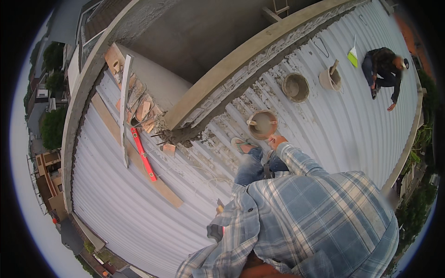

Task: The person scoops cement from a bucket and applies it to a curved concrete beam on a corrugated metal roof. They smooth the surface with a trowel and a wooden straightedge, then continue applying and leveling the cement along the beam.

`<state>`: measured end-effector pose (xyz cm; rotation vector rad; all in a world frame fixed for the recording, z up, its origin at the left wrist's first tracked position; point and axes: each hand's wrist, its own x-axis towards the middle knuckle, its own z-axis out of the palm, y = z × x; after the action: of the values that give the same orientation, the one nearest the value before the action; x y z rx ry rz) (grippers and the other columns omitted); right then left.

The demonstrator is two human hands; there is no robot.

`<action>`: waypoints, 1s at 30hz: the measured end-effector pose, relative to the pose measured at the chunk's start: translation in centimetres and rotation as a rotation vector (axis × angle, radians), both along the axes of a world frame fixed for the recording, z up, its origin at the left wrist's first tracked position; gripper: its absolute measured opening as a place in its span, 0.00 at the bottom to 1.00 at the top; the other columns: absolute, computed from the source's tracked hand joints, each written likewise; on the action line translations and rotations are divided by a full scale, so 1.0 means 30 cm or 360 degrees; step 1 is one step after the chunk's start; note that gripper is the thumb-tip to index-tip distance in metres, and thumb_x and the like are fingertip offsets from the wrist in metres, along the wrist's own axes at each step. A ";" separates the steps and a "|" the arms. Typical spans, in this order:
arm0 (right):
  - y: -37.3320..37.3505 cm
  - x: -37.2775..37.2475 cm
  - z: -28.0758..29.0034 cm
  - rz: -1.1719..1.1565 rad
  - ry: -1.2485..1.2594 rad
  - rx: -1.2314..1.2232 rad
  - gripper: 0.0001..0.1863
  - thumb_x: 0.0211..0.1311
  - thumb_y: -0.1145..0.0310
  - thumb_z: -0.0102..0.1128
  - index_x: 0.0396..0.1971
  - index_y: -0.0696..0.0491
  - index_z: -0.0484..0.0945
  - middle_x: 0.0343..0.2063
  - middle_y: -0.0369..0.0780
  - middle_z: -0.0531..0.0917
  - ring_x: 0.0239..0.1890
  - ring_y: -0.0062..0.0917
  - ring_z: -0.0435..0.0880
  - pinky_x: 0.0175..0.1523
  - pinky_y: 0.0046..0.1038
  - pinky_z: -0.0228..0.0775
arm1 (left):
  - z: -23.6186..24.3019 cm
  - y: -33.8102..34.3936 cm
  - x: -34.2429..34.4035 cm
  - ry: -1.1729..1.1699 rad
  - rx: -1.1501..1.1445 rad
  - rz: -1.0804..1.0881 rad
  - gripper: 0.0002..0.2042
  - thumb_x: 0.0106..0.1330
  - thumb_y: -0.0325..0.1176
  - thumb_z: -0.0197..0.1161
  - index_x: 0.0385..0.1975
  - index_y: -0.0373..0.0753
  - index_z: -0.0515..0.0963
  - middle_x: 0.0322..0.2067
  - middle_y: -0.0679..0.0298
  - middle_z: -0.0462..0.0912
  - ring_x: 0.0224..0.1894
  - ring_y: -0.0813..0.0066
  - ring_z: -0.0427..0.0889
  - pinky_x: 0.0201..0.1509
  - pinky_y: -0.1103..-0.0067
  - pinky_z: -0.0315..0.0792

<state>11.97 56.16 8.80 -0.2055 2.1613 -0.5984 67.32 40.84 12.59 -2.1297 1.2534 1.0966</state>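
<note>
My right hand [277, 141] is closed at the near rim of a round bucket [272, 131] on the corrugated metal roof. Grey, wet-looking mortar [265, 123] fills part of it, and a light-coloured tool handle [251, 123] leans over its left rim. My sandalled foot [242, 144] stands just left of the bucket. I cannot make out my left hand; the plaid shirt covers that side. Beside the shirt front, a small tool with a yellowish handle [219, 209] shows in part.
Further right stand another mortar bucket [295, 88] and a pale bucket [330, 79] with a handle sticking out. A co-worker [382, 72] crouches near a green-and-white tool [353, 56]. Left lie a red spirit level [143, 155], a plank [160, 187], a metal strip [124, 109] and rubble. A concrete ledge [222, 76] borders the roof.
</note>
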 end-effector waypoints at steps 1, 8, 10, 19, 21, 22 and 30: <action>-0.030 0.017 0.029 -0.0003 -0.0007 -0.0094 0.16 0.57 0.63 0.66 0.45 0.52 0.82 0.33 0.40 0.85 0.36 0.32 0.86 0.46 0.33 0.76 | -0.013 -0.084 -0.033 0.0038 -0.0093 -0.0086 0.31 0.60 0.41 0.71 0.59 0.34 0.68 0.45 0.45 0.85 0.45 0.55 0.86 0.52 0.68 0.79; 0.143 0.066 0.112 -0.0483 0.0027 -0.0456 0.19 0.59 0.62 0.64 0.49 0.51 0.80 0.39 0.42 0.85 0.43 0.33 0.85 0.53 0.34 0.75 | -0.147 -0.738 -0.553 0.0324 -0.0854 -0.0702 0.33 0.62 0.44 0.71 0.64 0.38 0.65 0.47 0.44 0.84 0.45 0.53 0.87 0.51 0.67 0.80; 0.336 0.165 0.022 -0.0410 0.0072 -0.0137 0.23 0.59 0.61 0.65 0.54 0.51 0.77 0.48 0.44 0.82 0.51 0.36 0.82 0.58 0.35 0.73 | -0.164 -0.728 -0.829 0.0243 -0.0657 -0.0932 0.34 0.63 0.43 0.68 0.67 0.40 0.63 0.52 0.45 0.82 0.51 0.49 0.84 0.56 0.63 0.78; 0.394 0.877 -0.306 -0.0373 -0.0446 0.0467 0.34 0.59 0.57 0.64 0.65 0.49 0.67 0.70 0.49 0.61 0.71 0.47 0.60 0.70 0.52 0.58 | -0.446 -0.248 -1.503 0.0646 -0.0370 -0.2129 0.33 0.62 0.38 0.67 0.68 0.44 0.63 0.61 0.48 0.73 0.62 0.45 0.72 0.68 0.63 0.67; 0.373 0.887 -0.329 -0.0454 -0.0407 0.0433 0.32 0.57 0.59 0.65 0.62 0.52 0.69 0.68 0.50 0.64 0.69 0.49 0.61 0.70 0.49 0.59 | -0.528 -0.101 -1.546 0.0678 -0.0264 -0.2252 0.32 0.61 0.37 0.68 0.66 0.43 0.65 0.57 0.48 0.75 0.60 0.47 0.74 0.65 0.62 0.69; 0.385 0.882 -0.337 -0.0574 -0.0381 0.0395 0.29 0.57 0.60 0.65 0.58 0.52 0.71 0.64 0.49 0.67 0.66 0.49 0.64 0.68 0.48 0.61 | -0.566 -0.019 -1.573 0.0634 -0.0155 -0.2255 0.31 0.62 0.36 0.66 0.66 0.45 0.66 0.56 0.49 0.73 0.61 0.48 0.72 0.65 0.61 0.69; 0.390 0.903 -0.342 -0.1119 -0.0176 0.0254 0.15 0.54 0.66 0.67 0.41 0.53 0.76 0.50 0.45 0.75 0.55 0.47 0.70 0.59 0.47 0.65 | -1.126 0.168 -1.683 0.1085 -0.0484 -0.2823 0.31 0.54 0.30 0.66 0.63 0.46 0.69 0.48 0.54 0.72 0.53 0.52 0.75 0.57 0.62 0.74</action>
<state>39.05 67.85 -1.47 0.6851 2.1347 -0.7914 16.85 45.87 -21.18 -0.0298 2.6796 0.6367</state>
